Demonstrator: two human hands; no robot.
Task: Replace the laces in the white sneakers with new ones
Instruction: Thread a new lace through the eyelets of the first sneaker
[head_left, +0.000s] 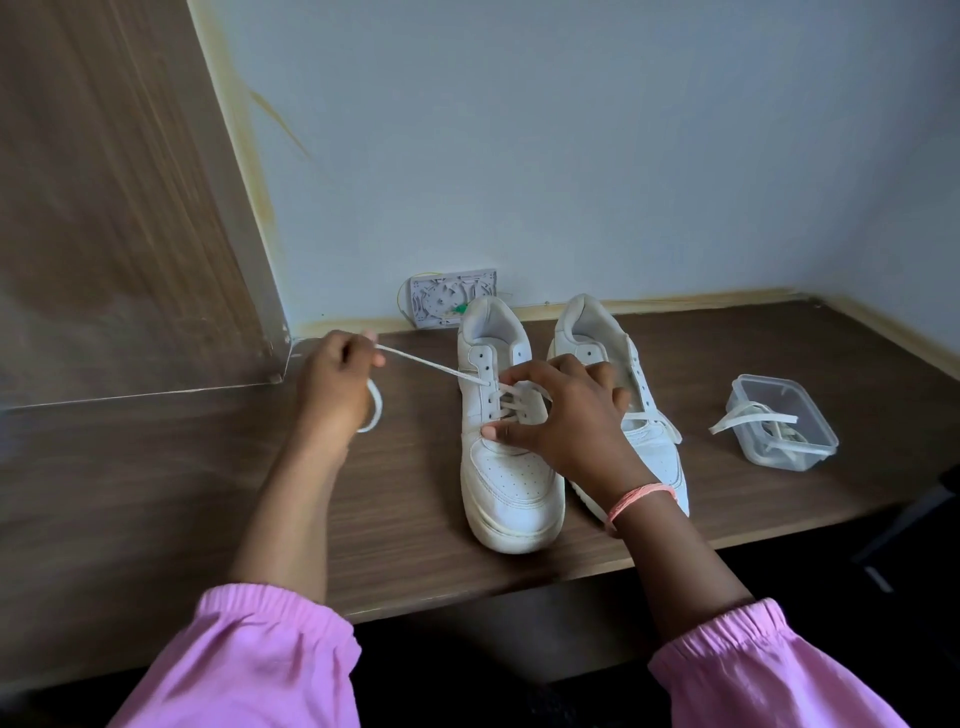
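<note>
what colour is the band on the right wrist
Pinkish orange; the band sits just behind the right hand, clearest in the head view.

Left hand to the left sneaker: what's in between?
In the head view, a taut lace runs from the left hand to the left sneaker; bare tabletop below it.
</note>
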